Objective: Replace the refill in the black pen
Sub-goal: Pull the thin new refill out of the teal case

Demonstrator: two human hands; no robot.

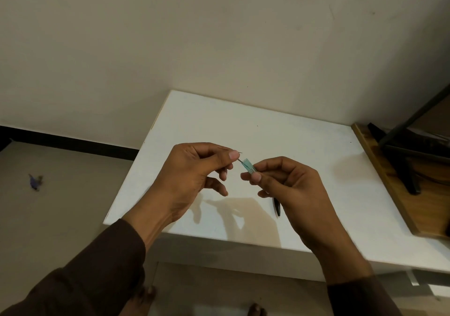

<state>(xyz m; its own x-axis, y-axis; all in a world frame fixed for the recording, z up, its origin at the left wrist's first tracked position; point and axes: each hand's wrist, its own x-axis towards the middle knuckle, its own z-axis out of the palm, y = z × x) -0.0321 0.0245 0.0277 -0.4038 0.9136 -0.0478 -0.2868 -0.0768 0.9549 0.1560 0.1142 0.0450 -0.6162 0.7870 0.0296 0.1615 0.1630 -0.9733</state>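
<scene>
Left hand point(194, 169): pinches a thin refill point(241, 161), other fingers loose.
Right hand point(289, 184): closed on a small blue tube point(248, 165).
Black pen point(277, 207): on the table point(304, 145), near its front edge, partly under the right hand.

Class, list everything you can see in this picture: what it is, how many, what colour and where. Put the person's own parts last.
Table: one, white, centre, against the wall.
Black pen part: one, black, lying on the table beneath the right hand.
Sleeve piece: one, translucent blue-green, in the right hand's grip.
Thin refill: one, dark, pinched by the left hand, its end meeting the sleeve piece.
Wooden furniture: one, brown, right of the table.
Scrap: one, bluish, on the floor, left.
Left hand: one, above the table.
Right hand: one, above the table.
</scene>
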